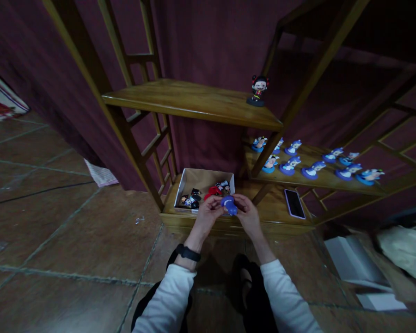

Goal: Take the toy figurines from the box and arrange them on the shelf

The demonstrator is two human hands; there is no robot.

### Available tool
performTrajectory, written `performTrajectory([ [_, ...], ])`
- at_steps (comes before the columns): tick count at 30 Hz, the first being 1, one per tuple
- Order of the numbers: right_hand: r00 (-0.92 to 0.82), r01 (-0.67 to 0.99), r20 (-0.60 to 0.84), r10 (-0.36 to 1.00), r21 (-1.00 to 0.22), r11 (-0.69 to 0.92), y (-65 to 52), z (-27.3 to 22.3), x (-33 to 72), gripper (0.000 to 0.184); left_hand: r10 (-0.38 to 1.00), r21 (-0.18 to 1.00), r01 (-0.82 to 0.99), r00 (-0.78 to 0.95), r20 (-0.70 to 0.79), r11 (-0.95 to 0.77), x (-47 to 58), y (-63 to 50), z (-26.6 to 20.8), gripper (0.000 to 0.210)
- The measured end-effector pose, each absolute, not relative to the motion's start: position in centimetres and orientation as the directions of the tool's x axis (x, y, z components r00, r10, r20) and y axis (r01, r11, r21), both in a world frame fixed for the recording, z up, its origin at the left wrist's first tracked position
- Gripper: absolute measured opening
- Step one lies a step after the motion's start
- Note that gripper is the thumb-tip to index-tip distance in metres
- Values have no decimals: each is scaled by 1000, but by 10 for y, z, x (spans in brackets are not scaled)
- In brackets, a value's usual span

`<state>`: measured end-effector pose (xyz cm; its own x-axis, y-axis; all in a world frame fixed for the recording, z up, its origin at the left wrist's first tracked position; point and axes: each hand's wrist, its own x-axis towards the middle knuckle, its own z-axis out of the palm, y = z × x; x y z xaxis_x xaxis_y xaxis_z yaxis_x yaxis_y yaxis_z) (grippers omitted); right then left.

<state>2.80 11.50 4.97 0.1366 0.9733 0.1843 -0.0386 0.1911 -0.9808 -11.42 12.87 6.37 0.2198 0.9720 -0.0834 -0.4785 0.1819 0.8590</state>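
Observation:
Between my two hands is a small purple figurine [229, 205], held over the front edge of the low shelf. My left hand [210, 213], with a dark band on its wrist, pinches it from the left. From the other side, the fingers of my right hand [247, 213] close on it too. Just behind my hands an open cardboard box [190, 178] sits on the lowest shelf, with several small figurines [191, 199] lying in it, black, red and white ones among them.
A black-haired figurine [259, 90] stands on the upper wooden shelf [187, 99]. Several blue and purple figurines [314, 169] stand on the right shelf. A phone [294, 204] lies on the lowest shelf. Wooden posts [125, 152] frame the unit. White boxes [355, 263] sit on the floor at right.

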Motion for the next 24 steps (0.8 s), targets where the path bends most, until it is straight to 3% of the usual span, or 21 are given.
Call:
performTrajectory([
  [4,108,-23,191,976,-981,194,113,54,31,35,972,877,-455,230,-53,156,-115,130,61,30],
  [11,128,11,179,976,-984,179,112,54,31,35,950,802,-530,274,-148,278,-109,130,58,34],
  [16,134,-73,61,989,-995,72,116,44,26,31,930,724,-586,277,-242,363,-104,132,51,37],
  [24,155,-166,-46,987,-986,-20,113,38,21,36,910,727,-552,315,-271,407,-107,133,41,30],
])
